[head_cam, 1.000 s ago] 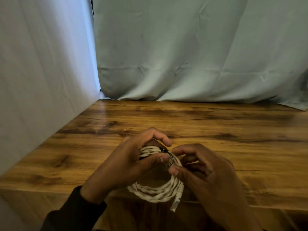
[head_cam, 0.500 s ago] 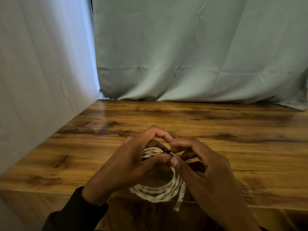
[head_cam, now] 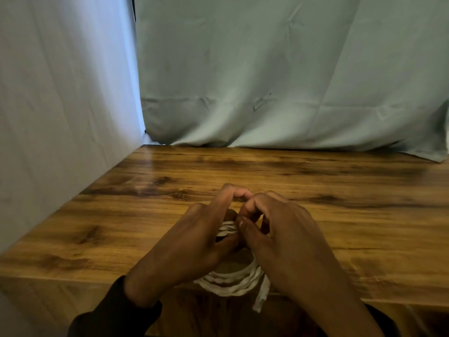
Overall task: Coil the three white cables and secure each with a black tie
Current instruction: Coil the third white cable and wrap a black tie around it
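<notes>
While pale cloth hangs behind it, the wooden counter point(head_cam: 315, 190) carries two hands at its near edge.
The left hand point(head_cam: 192, 246) and right hand point(head_cam: 289, 242) meet, fingers point(head_cam: 226, 198) curled and pinching the far side of the coiled white cable point(head_cam: 230, 284); its plug end point(head_cam: 262, 296) hangs over the near edge. The black tie is hidden.

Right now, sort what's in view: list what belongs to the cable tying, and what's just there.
Job:
white cable coil
left hand
right hand

Just there:
wooden table
grey backdrop cloth

The black tie isn't visible now.
</notes>
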